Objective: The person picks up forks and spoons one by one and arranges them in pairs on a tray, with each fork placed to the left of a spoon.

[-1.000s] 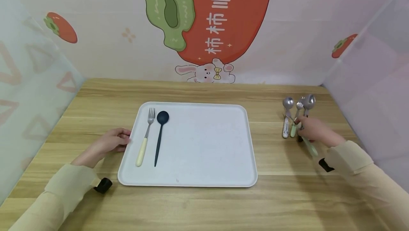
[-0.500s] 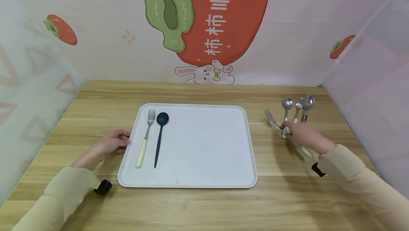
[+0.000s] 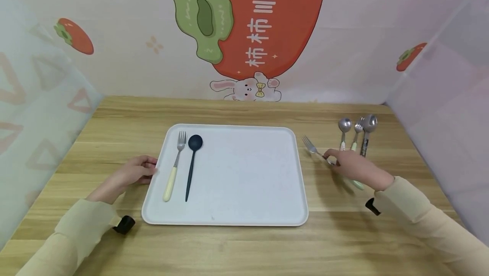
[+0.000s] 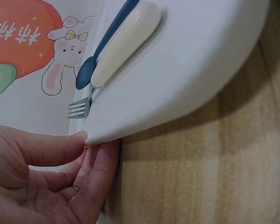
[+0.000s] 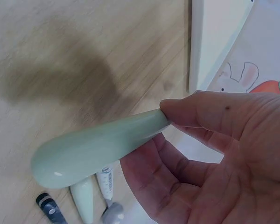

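My left hand (image 3: 131,172) pinches the left rim of the white tray (image 3: 248,174), thumb on top and fingers beneath, as the left wrist view shows. On the tray's left side lie a cream-handled fork (image 3: 170,181) and a dark spoon (image 3: 195,143), side by side. To the right of the tray, my right hand (image 3: 357,166) pinches a fork (image 3: 311,146) near its neck, with thumb and fingertips. Its tines point toward the tray. In the right wrist view its pale green handle (image 5: 88,151) stretches out past the fingers, over the table.
Behind my right hand lie a small spoon (image 3: 345,125), another green-handled fork (image 3: 358,125) and a larger spoon with a dark patterned handle (image 3: 369,124). A printed wall cloth (image 3: 133,68) borders the table at the back and both sides.
My right hand has carried the green-handled fork leftward from the cutlery group toward the tray, its tines now close to the right rim. The left hand stays at the tray.
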The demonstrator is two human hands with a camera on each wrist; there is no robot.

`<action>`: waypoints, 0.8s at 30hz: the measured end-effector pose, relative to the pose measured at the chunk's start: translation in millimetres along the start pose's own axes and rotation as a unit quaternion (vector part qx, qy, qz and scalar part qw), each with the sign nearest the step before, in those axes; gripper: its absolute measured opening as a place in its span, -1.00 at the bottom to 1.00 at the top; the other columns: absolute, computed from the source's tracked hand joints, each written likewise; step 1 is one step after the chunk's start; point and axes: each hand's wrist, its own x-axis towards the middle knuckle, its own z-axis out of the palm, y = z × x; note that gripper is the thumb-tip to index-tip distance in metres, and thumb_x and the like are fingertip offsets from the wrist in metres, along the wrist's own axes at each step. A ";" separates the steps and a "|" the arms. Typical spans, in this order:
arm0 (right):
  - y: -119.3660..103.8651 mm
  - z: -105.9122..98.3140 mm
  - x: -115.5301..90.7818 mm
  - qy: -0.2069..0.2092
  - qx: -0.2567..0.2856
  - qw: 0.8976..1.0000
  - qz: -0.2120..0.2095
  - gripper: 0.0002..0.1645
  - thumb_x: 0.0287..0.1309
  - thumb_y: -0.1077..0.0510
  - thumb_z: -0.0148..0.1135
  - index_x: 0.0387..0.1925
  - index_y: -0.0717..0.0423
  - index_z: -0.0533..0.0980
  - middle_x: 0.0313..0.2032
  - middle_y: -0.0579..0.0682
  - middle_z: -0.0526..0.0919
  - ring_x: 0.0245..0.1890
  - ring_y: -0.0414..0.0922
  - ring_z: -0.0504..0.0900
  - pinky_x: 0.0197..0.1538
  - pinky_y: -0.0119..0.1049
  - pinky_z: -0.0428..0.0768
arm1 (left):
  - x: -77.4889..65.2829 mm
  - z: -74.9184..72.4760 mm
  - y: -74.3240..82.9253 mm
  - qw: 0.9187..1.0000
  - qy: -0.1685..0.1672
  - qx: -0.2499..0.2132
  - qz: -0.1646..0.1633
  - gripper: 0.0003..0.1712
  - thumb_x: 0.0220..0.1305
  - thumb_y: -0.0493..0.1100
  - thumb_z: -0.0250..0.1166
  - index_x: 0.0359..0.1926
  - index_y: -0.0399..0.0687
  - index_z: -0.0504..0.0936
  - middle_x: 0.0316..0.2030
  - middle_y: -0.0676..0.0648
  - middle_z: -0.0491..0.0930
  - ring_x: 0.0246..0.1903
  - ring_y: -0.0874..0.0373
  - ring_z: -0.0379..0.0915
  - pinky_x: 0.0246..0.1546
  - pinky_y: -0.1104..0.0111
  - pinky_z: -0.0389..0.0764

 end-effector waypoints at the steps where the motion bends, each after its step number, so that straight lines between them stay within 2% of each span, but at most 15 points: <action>1: -1.6 -0.4 -0.2 -0.002 0.002 1.000 0.001 -0.64 0.16 0.30 0.04 0.02 0.23 0.40 -0.51 0.01 0.56 -0.53 -0.16 0.48 -0.46 -0.24 0.48 | 0.3 0.2 -0.3 1.000 0.000 -0.002 0.001 -0.52 0.28 -0.38 0.00 0.11 -0.63 0.09 -0.31 -0.09 0.37 -0.38 0.28 0.40 -0.33 0.43 0.56; 7: -9.7 -3.4 1.7 -0.014 0.030 0.999 0.002 -0.62 0.18 0.26 0.04 0.06 0.22 0.37 -0.44 0.06 0.58 -0.51 -0.16 0.49 -0.47 -0.25 0.48 | 1.2 0.5 -2.2 1.000 0.001 -0.006 0.001 -0.52 0.28 -0.38 0.00 0.11 -0.64 0.09 -0.31 -0.09 0.37 -0.38 0.29 0.40 -0.33 0.43 0.56; 11: -16.7 -4.5 4.3 -0.007 0.047 0.999 -0.017 -0.61 0.15 0.27 0.09 0.03 0.24 0.37 -0.49 0.01 0.55 -0.55 -0.17 0.46 -0.48 -0.30 0.45 | 1.3 -0.7 -2.9 1.000 0.000 -0.008 0.001 -0.52 0.28 -0.39 -0.01 0.11 -0.65 0.08 -0.31 -0.08 0.36 -0.39 0.30 0.39 -0.34 0.44 0.56; 18: -34.1 -3.3 8.6 -0.012 0.080 0.996 -0.023 -0.61 0.10 0.29 0.13 0.00 0.25 0.39 -0.52 -0.04 0.51 -0.56 -0.18 0.42 -0.50 -0.34 0.41 | 1.9 0.4 -2.3 1.000 0.004 -0.005 0.001 -0.51 0.28 -0.38 0.01 0.12 -0.64 0.09 -0.29 -0.10 0.36 -0.37 0.29 0.39 -0.32 0.44 0.56; 24: -53.7 -3.7 15.7 -0.035 0.145 0.989 -0.015 -0.60 0.13 0.28 0.11 0.03 0.29 0.36 -0.51 0.00 0.50 -0.57 -0.17 0.48 -0.46 -0.30 0.53 | 2.2 0.7 -3.2 1.000 0.002 -0.010 0.006 -0.51 0.27 -0.39 -0.01 0.12 -0.65 0.08 -0.29 -0.10 0.36 -0.37 0.29 0.39 -0.32 0.44 0.56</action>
